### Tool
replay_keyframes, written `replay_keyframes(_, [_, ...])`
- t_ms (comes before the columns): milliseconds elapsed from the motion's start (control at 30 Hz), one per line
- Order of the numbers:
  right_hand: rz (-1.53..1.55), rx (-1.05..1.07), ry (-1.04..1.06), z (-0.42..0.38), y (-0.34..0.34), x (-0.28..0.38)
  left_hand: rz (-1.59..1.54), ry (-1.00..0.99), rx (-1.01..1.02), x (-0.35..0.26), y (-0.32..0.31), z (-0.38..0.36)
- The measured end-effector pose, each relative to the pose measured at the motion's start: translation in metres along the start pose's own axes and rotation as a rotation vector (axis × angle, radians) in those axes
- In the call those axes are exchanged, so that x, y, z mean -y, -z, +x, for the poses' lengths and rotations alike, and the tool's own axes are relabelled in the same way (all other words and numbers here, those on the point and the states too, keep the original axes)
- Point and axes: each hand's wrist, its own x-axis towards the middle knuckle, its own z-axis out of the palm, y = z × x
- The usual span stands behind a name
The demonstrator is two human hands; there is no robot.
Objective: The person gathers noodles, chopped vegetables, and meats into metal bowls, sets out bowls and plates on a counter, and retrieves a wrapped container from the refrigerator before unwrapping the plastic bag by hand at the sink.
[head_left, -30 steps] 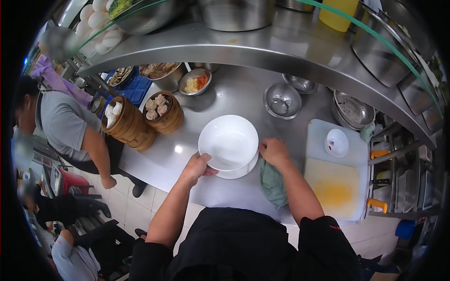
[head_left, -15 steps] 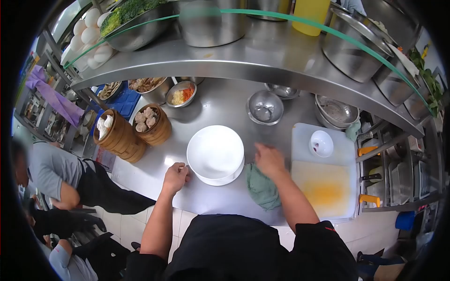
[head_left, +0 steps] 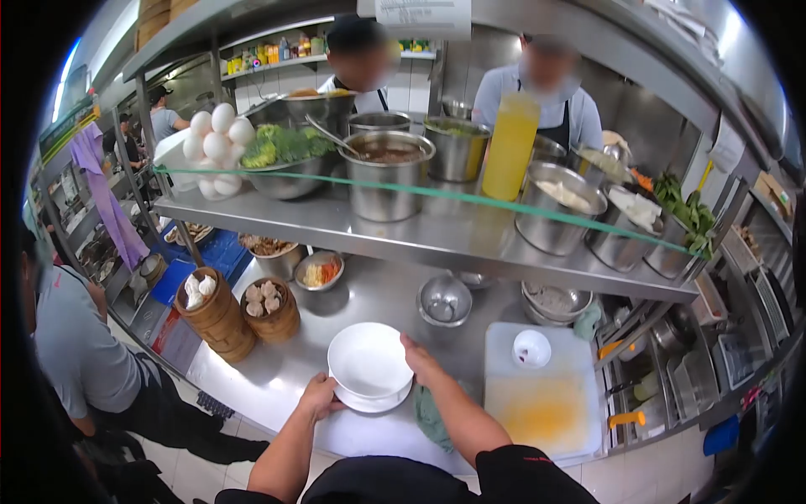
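A white bowl (head_left: 366, 359) stands on a white plate (head_left: 378, 405) at the front of the steel counter. My left hand (head_left: 319, 398) grips the left rim of the plate, close under the bowl. On the other side, my right hand (head_left: 419, 359) is against the bowl's right wall, its thumb at the rim; the fingers behind are hidden. Nothing shows inside the bowl. A green cloth (head_left: 431, 417) lies partly beneath my right forearm.
Bamboo steamers with dumplings (head_left: 272, 312) stand at left. A cutting board (head_left: 546, 391) carrying a small white bowl (head_left: 532, 348) lies at right. Metal bowls (head_left: 445, 301) sit behind. A loaded steel shelf (head_left: 420, 231) crosses overhead; two people stand beyond it, another at left.
My view has tilted up, bringing the shelf and people behind into sight. My right hand has moved from above the green cloth to the bowl, and my left hand has closed on the plate.
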Motion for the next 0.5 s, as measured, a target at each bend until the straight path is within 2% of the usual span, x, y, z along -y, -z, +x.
replay_keyframes(133, [0.029, 0.03, 0.028, -0.012, -0.004, -0.008, -0.512, -0.01, 0.172, 0.02, -0.004, 0.002])
replay_keyframes(167, [-0.027, 0.008, 0.035, -0.017, -0.007, -0.008, -0.4, -0.033, 0.129, 0.021, -0.008, 0.0])
replay_keyframes(233, [-0.133, -0.038, 0.051, -0.027, -0.013, -0.007, -0.41, -0.001, 0.122, 0.023, -0.006, 0.007])
replay_keyframes(367, [-0.114, -0.078, 0.018, -0.049, -0.024, 0.0, -0.464, 0.008, 0.131, 0.025, -0.002, 0.007])
replay_keyframes(500, [-0.116, -0.117, 0.012, -0.057, -0.037, -0.003, -0.508, -0.026, 0.251, 0.037, 0.013, 0.023])
